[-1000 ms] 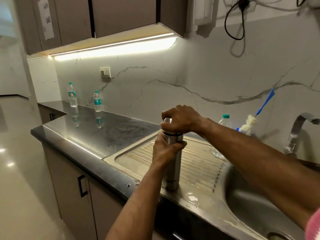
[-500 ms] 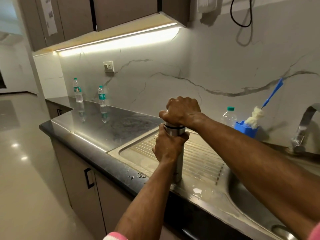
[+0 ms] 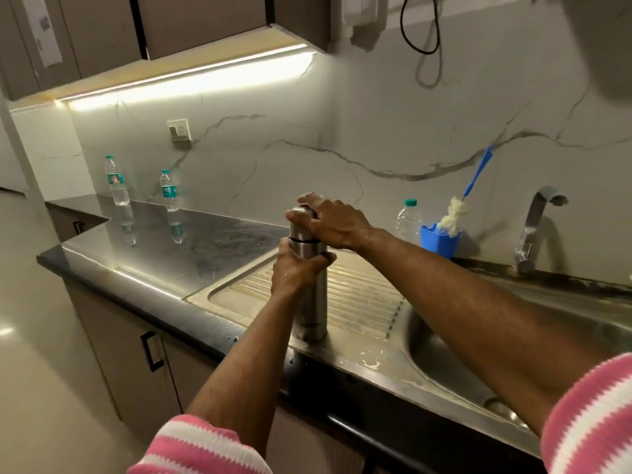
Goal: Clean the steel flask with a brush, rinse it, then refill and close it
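A: What carries the items?

B: A dark counter (image 3: 143,265) with a steel sink unit set into it; the ribbed drainboard (image 3: 359,302) lies left of the basin (image 3: 461,364).

A: What stands on it?

B: The steel flask (image 3: 309,302) stands upright on the drainboard. Two water bottles (image 3: 116,181) (image 3: 169,191) stand at the back left, well apart from it. A third bottle (image 3: 407,220) stands just beside a blue holder (image 3: 439,242) near the tap (image 3: 533,230).

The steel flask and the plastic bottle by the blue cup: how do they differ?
The steel flask is opaque metal; the plastic bottle is clear. The flask stands on the ribbed drainboard, gripped by the left hand and right hand; the bottle stands untouched by the wall. Both are upright.
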